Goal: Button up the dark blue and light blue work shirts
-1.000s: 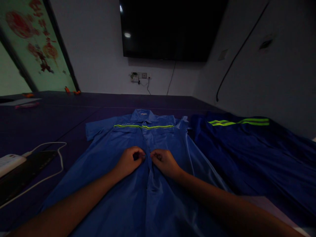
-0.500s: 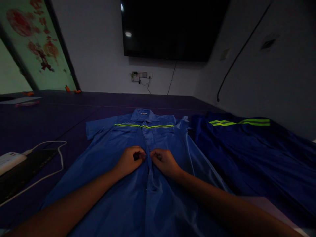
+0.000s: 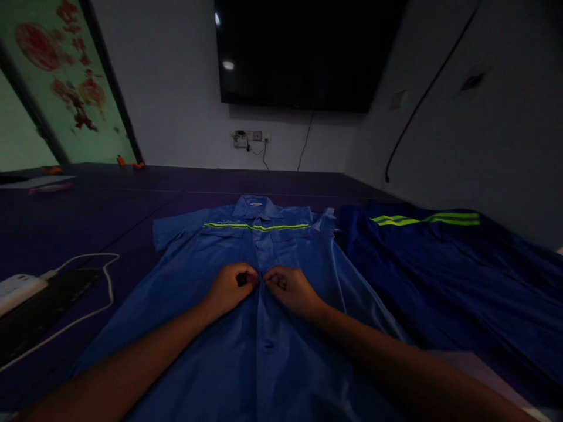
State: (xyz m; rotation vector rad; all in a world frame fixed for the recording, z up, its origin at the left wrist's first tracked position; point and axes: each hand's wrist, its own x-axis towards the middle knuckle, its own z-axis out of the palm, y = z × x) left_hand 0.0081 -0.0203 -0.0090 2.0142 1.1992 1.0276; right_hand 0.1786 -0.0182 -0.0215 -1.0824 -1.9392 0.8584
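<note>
A blue short-sleeved work shirt (image 3: 189, 316) lies face up before me, collar pointing away, with a yellow-green stripe across its chest. Midway down its front placket my two hands almost meet. My left hand (image 3: 233, 286) is closed, thumb and fingers pinching the shirt's front edge. From the other side my right hand (image 3: 290, 288) pinches the same placket, its fingers curled. Any button between the fingertips is too small and dark to make out. Below the hands, the lower placket runs down toward me.
Right of the shirt lies a darker blue garment (image 3: 440, 269) with yellow-green stripes. At the left are a white power strip (image 3: 20, 293), its white cable (image 3: 88, 316) and a black flat object (image 3: 48, 310). A dark television (image 3: 308, 53) hangs on the far wall.
My right hand has shifted slightly left, closer to my left hand. The placket between and below the hands lies straighter. My left hand has barely moved.
</note>
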